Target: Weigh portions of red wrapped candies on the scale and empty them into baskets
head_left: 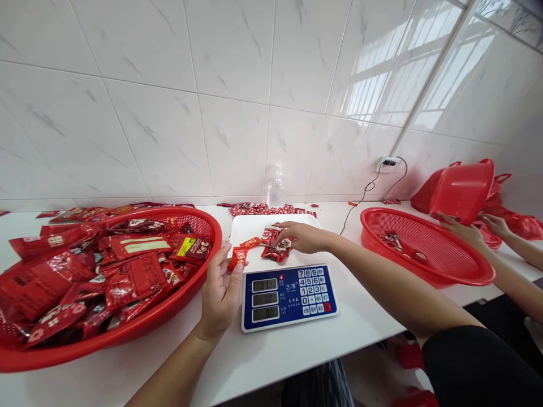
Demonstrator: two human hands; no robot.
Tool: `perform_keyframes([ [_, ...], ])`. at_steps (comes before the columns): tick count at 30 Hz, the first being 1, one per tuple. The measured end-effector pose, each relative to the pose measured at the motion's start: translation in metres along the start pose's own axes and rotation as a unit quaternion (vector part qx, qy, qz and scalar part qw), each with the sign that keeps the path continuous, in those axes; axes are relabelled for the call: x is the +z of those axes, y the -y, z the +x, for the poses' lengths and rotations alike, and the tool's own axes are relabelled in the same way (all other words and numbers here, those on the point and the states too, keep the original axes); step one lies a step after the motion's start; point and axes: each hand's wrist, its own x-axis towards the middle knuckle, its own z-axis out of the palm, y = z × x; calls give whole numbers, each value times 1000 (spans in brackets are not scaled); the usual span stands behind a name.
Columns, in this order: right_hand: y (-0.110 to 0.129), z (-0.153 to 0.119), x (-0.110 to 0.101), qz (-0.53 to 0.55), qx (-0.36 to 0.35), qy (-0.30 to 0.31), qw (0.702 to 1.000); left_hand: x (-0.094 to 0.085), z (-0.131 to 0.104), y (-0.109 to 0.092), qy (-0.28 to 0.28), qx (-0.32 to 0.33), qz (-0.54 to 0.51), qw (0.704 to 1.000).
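My left hand point(221, 291) pinches a small red packet point(238, 258) at the front left of the scale's pan. Over the white weighing pan point(250, 224), my right hand point(302, 236) has its fingers curled down on small red and dark snack packets point(271, 237). Its fingertips are partly hidden, but they seem to close on one of them. The digital scale point(291, 297) has a blue panel with a keypad and three displays. On my left stands a red plastic basket point(214, 226) heaped with red snack packets point(136, 282).
Behind the scale are a clear plastic bottle point(275, 186) and a row of red packets point(250, 211). A second red basket point(458, 277) with a few packets stands right. Beyond it, another person's hands point(462, 230) hold a red basin point(462, 189). A cord point(354, 206) hangs from the wall socket.
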Motion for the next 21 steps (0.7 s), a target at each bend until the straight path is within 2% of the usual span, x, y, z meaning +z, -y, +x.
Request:
perform_keyframes([
  [3, -9, -4, 2, 4, 67, -33, 997, 0, 0, -1, -2, 1, 2, 1000],
  [6, -16, 1, 9, 7, 99, -45, 994, 0, 0, -2, -2, 3, 7, 1000],
  [9, -17, 12, 16, 19, 93, -58, 994, 0, 1, -1, -5, 2, 11, 1000],
  [13, -9, 28, 23, 47, 49, -67, 995, -2, 2, 0, -11, -5, 16, 1000],
  [18, 3, 44, 27, 62, 39, -113, 991, -4, 3, 2, -7, -7, 12, 1000],
  [21, 12, 49, 31, 63, 38, -100, 992, -4, 2, 4, -5, -10, 4, 1000],
])
